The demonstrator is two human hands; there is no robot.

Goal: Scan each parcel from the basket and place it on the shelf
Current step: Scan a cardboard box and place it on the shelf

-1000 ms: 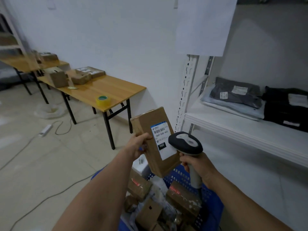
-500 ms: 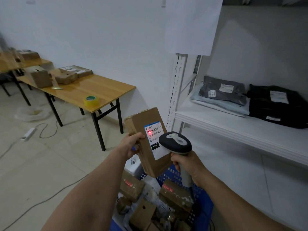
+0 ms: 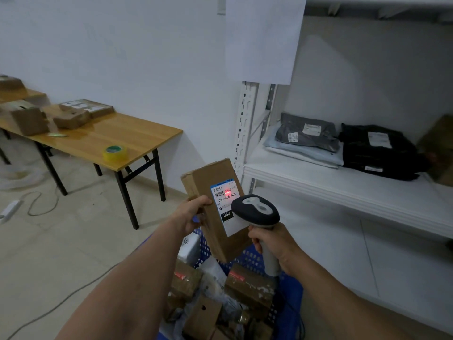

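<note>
The parcel [image 3: 203, 179], a tall cardboard box, stands tilted just above the basket [image 3: 293, 290], with its label [image 3: 226, 209] turned toward me. My left hand [image 3: 191, 213] grips its left edge. The thumb presses on the front face and the other fingers are hidden behind the card.

What has changed is the red light. A second ago it fell nowhere on the label. Half a second ago it touched the left end of the barcode [image 3: 221, 193], and now it glows further right along the bars.

My right hand [image 3: 272, 241] is closed tight round the handle of the scanner [image 3: 256, 211]. Its head sits just in front of the label's lower right corner, also above the basket. I judge the scan is being taken or has just been caught, though nothing I see confirms a read.

Red streaks also fall on the boxes [image 3: 247, 288] lying in the basket below, so the beam spills past the parcel.

If it has read, this parcel goes next to the shelf [image 3: 343, 190], up and to the right of the basket. A grey mailer [image 3: 306, 137] and a black bag [image 3: 375, 153] already lie there, with bare board in front of them. The basket is well filled, so the task looks far from done.
</note>
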